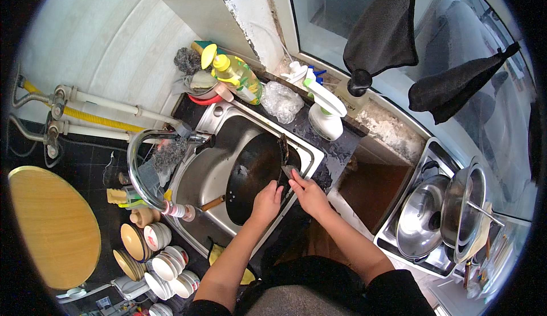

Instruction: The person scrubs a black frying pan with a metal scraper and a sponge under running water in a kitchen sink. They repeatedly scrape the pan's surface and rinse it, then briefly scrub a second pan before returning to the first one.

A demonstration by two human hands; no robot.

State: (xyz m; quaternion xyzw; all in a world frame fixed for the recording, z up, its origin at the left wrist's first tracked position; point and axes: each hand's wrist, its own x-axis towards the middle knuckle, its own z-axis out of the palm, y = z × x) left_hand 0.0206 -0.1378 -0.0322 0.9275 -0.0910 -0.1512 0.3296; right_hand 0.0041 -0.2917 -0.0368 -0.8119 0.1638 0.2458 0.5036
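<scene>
The left hand (266,202), its grip unclear, is just beside the right hand (309,194), which pinches a dark strip (284,149), long axis pointing away. Ahead-left, the wok (254,159) lies in the sink (190,186), nearer the left hand, its handle (213,203) leftward.

We'd call this a kitchen: a steel sink (194,188) under a curved tap (131,162) holds a black pan (245,165), with a soap bottle (246,81) on its far edge. To the left we see stacked bowls (165,266) and a round wooden board (54,227). On the right, metal pots (420,219) stand on what looks like a stove (390,242), though they cover most of it.
</scene>
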